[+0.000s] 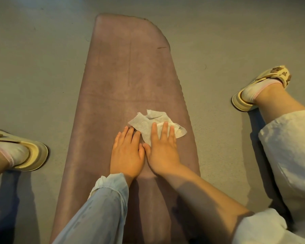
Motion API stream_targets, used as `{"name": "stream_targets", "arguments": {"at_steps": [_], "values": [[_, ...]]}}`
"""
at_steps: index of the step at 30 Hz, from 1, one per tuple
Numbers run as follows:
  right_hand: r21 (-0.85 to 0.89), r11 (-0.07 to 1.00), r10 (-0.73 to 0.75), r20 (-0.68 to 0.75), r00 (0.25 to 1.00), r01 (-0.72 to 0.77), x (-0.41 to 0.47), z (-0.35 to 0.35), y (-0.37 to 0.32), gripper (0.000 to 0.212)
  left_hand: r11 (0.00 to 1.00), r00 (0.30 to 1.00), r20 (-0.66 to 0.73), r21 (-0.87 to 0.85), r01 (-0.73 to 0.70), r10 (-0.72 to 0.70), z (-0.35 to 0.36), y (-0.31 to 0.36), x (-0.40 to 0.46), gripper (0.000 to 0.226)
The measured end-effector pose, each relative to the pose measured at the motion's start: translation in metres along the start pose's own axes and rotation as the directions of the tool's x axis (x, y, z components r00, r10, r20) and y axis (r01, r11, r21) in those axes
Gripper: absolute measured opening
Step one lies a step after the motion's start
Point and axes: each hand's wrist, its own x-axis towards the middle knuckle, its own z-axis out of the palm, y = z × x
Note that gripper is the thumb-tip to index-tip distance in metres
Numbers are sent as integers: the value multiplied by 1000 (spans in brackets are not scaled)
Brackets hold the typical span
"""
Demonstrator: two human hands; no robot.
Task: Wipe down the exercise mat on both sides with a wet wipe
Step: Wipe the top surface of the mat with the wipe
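A long mauve exercise mat (130,71) lies flat on the floor and stretches away from me. On its near half sits a crumpled white wet wipe (149,125). My right hand (163,150) lies flat on the wipe, its straight fingers pressing it onto the mat. Beside it, my left hand (127,152) rests flat on the mat, with its fingertips touching the wipe's left edge. The two hands touch at the thumbs.
Grey floor (42,67) surrounds the mat. My left foot (23,154) in a cream slipper stands left of the mat, and my right foot (259,88) in a patterned slipper is out to the right. My trouser leg (289,147) is at the right edge.
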Motion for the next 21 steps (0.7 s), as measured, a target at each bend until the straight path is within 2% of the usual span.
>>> {"name": "stream_targets", "arguments": {"at_steps": [4,10,14,18,21], "values": [[-2,1000,28,51,998,-28,19,3,1,64,1000,999,-35,-15,-6,5,1,1,0,36],[-27,999,-20,36,999,21,73,-11,4,64,1000,1000,-6,-8,7,-7,0,0,0,55],[-3,1000,-9,41,999,9,103,-26,6,62,1000,1000,-14,-10,17,-17,0,1,0,53],[46,999,24,57,998,-27,107,-31,9,55,1000,1000,-11,-4,13,-13,1,0,1,53],[80,996,16,135,991,-27,85,-30,25,54,1000,1000,-6,2,14,-14,2,-1,1,48]]}}
